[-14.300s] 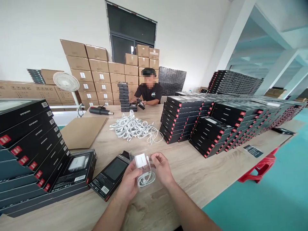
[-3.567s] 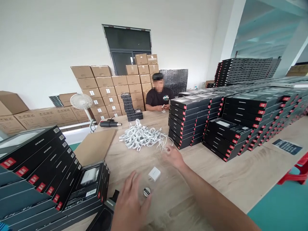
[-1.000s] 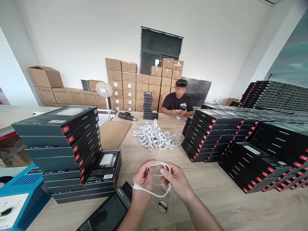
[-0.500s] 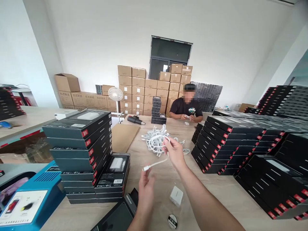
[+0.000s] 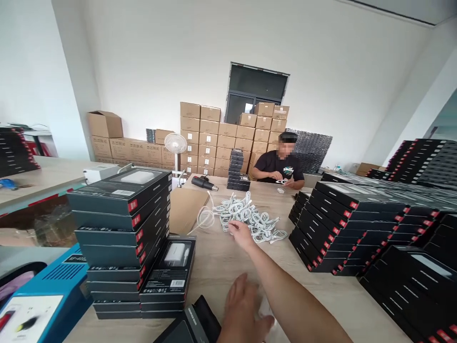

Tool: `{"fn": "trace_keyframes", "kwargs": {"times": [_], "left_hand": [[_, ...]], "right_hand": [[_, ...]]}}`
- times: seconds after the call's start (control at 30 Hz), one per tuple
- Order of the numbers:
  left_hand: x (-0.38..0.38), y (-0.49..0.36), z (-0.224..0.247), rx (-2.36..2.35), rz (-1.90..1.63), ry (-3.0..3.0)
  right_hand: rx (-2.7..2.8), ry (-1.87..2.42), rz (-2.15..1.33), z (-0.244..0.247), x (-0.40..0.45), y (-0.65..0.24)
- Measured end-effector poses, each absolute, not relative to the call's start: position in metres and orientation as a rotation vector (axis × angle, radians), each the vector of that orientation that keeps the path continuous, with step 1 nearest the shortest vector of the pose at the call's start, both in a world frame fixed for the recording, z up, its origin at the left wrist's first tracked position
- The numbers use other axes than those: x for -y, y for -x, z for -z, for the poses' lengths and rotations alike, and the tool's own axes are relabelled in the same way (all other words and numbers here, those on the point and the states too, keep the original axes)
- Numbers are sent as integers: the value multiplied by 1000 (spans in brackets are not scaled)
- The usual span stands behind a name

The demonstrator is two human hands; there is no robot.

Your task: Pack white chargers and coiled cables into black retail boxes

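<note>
My right hand (image 5: 241, 236) reaches to the near edge of a pile of white charging cables (image 5: 250, 212). Its fingers are loosely bent with nothing visible in them. Left of the pile, one loosely coiled white cable (image 5: 206, 217) is apart from my hand, by the cardboard's edge. Closer to me, my left hand (image 5: 244, 307) is spread and slightly blurred, low over the table. It covers most of a white, partly see-through item (image 5: 266, 308) beside my right forearm. An open black box (image 5: 194, 321) lies just left of my left hand.
Stacks of black boxes stand left (image 5: 121, 214) and right (image 5: 332, 228). A blue machine (image 5: 46, 295) is at lower left. Beyond the cables are a heat gun (image 5: 204, 183), a small stack of boxes (image 5: 236, 171) and a seated co-worker (image 5: 278, 166) handling a small white item.
My right hand has let go of the white cable, which is now left of the pile. My left hand has left the cable's end and moved right and down, over where the white charger lay.
</note>
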State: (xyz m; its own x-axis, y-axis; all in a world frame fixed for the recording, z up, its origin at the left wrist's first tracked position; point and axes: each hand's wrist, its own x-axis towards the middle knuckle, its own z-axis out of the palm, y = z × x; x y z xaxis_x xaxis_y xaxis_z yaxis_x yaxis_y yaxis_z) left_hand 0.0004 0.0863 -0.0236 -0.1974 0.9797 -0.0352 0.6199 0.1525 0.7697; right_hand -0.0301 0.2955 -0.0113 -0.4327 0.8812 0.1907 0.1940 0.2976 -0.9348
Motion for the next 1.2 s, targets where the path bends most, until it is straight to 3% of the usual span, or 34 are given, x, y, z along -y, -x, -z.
{"fn": "trace_keyframes", "kwargs": {"times": [0.37, 0.6, 0.73, 0.87, 0.93, 1.03, 1.2], "left_hand": [[-96, -17, 45, -1745, -683, -1619], [-90, -14, 41, -1819, -614, -1643], [-88, -15, 39, -1860, -794, -1589], [-86, -14, 30, -1740, -1339, -1413], [-87, -10, 23, -1613, -1533, -1221], [-90, -2, 11, -1404, -1573, -1027], [-93, 4, 0, -1255, -1516, -1010]], "right_hand": [[2039, 1620, -432, 25, -345, -131], [2286, 1628, -282, 13, -336, -136], [2243, 1511, -305, -3, -302, -159], [2101, 1372, -560, -11, -249, -172], [1860, 1117, -1066, -11, -220, -165], [1349, 652, -1827, -10, -187, -146], [1075, 445, -2058, -9, -168, -135]]}}
